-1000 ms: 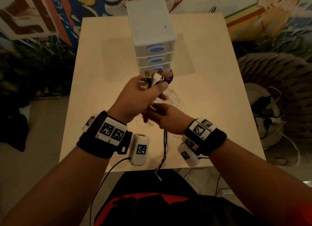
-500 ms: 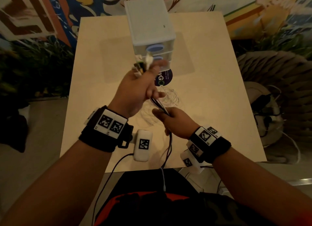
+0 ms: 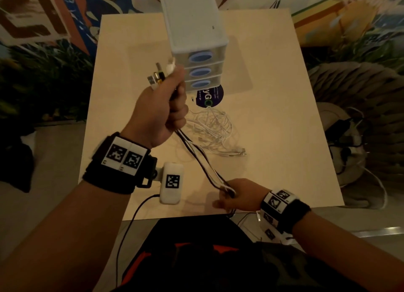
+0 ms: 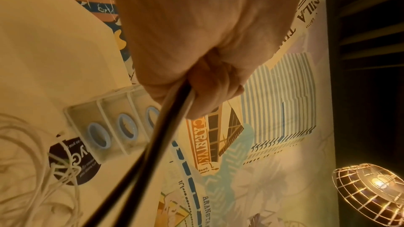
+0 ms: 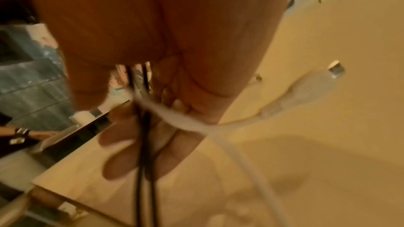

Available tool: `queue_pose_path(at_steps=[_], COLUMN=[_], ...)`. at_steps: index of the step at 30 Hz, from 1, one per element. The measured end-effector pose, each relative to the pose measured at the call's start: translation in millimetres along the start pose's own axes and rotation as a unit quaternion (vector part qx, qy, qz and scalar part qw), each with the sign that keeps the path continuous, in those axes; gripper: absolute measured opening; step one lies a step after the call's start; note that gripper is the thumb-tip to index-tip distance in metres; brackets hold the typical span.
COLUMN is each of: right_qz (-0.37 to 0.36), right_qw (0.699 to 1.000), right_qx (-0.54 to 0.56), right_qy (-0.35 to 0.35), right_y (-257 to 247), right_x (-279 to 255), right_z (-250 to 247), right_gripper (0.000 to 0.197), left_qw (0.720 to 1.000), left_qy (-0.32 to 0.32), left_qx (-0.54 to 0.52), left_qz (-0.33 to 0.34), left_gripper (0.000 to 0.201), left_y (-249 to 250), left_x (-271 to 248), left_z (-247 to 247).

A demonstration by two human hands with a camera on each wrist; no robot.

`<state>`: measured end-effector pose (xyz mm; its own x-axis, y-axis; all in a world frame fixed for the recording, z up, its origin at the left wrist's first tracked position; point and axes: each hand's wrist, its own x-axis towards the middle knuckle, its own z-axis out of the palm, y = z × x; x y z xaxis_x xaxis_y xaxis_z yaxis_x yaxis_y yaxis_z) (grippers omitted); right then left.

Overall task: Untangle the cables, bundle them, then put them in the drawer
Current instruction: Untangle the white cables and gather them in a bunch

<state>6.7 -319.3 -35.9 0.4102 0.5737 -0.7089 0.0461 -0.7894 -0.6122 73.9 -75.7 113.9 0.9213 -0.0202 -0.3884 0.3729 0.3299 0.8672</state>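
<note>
Cables [image 3: 197,158] run taut and slanting between your two hands, black and white strands side by side above the table [image 3: 273,117]. Your left hand [image 3: 159,110] is raised in a fist clamped round one end of them, with the plugs [image 3: 160,75] sticking out of the top of the fist, level with the drawer unit [image 3: 196,36]. From the left wrist view the strands leave the bottom of that fist between curled fingers [image 4: 215,84]. Your right hand [image 3: 240,195] sits low at the near edge of the table, its fingers [image 5: 122,160] curled round the same strands farther down; past it the black ones hang off the table edge. A loose white tangle [image 3: 213,128] lies on the table in front of the unit, partly over a dark round sticker [image 3: 215,95]. All three drawers of the unit are closed.
</note>
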Motion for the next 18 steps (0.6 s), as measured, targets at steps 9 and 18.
queue_pose_path(at_steps=[9,18], right_qz=[-0.053,-0.235], right_qw=[0.998,0.93], right_qx=[0.0,0.054], right_qy=[0.015,0.279], right_y=[-25,-109], right_x=[-30,-68], right_z=[-97,-167], right_gripper=[0.107,0.083], left_qw=[0.999,0.993], left_qy=[-0.037,-0.075], left_qx=[0.026,0.092], left_qz=[0.014,-0.025], left_gripper=[0.04,0.034], left_y=[-14,-20], left_x=[-9,-18], left_z=[22,37])
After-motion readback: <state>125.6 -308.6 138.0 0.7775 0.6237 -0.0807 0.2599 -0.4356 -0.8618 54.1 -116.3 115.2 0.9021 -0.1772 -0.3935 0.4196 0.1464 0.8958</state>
